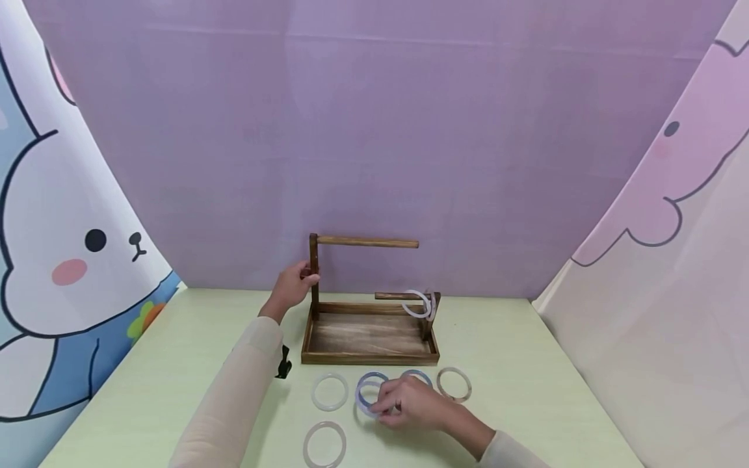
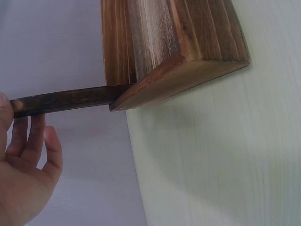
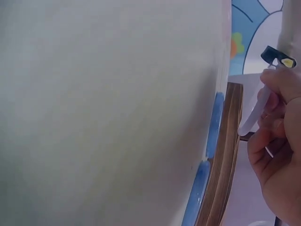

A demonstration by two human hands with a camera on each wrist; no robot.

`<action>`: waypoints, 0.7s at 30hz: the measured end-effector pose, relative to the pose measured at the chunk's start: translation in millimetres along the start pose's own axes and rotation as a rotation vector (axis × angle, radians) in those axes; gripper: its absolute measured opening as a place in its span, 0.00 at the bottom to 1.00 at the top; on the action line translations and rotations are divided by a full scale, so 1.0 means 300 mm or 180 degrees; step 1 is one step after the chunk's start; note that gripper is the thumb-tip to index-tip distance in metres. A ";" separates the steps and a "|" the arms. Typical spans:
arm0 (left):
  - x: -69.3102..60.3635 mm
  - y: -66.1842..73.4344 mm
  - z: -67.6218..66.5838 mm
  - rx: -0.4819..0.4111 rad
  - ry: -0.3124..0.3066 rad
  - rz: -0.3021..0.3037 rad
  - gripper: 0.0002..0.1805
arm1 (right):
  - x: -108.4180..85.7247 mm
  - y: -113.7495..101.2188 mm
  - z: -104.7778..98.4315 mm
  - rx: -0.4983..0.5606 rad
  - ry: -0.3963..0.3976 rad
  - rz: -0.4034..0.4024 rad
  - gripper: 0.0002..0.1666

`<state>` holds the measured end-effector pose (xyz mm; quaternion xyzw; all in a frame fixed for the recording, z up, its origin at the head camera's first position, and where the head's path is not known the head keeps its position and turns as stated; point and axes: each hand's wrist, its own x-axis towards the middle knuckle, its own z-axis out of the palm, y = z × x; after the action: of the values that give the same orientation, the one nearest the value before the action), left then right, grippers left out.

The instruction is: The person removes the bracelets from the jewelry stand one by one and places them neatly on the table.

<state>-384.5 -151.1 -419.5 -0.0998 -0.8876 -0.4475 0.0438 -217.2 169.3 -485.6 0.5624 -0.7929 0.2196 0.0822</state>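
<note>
Open past the right tip of the upper wooden bar; obstructed rightward on the lower bar by bangles.

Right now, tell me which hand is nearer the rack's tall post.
Left: the left hand holds the tall post itself; the right hand is farther off, in front of the rack, pinching a lavender bangle.

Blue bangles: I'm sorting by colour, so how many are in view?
2: one blue bangle on the table, behind the lilac bangle in the right hand; a second blue bangle beyond that hand, partly hidden.
</note>
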 end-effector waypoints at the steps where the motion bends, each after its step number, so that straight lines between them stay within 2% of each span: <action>1: 0.001 -0.001 0.001 0.0007 -0.0001 0.0004 0.23 | -0.002 -0.001 0.003 -0.0030 -0.0008 -0.0052 0.13; 6: 0.002 -0.004 0.002 0.0025 -0.0012 0.0008 0.23 | -0.011 -0.010 0.005 -0.0045 -0.0113 -0.0125 0.12; 14: 0.005 -0.007 0.005 0.0030 -0.0007 0.0032 0.24 | -0.036 -0.024 0.005 0.0048 -0.0477 -0.0004 0.12; 21: 0.000 -0.001 0.002 0.0046 0.0019 0.0016 0.23 | -0.046 -0.035 -0.004 0.0054 -0.0700 -0.0051 0.11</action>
<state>-384.5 -150.8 -420.0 -0.1003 -0.8905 -0.4412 0.0483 -202.8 178.8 -487.2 0.5902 -0.7907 0.1625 -0.0083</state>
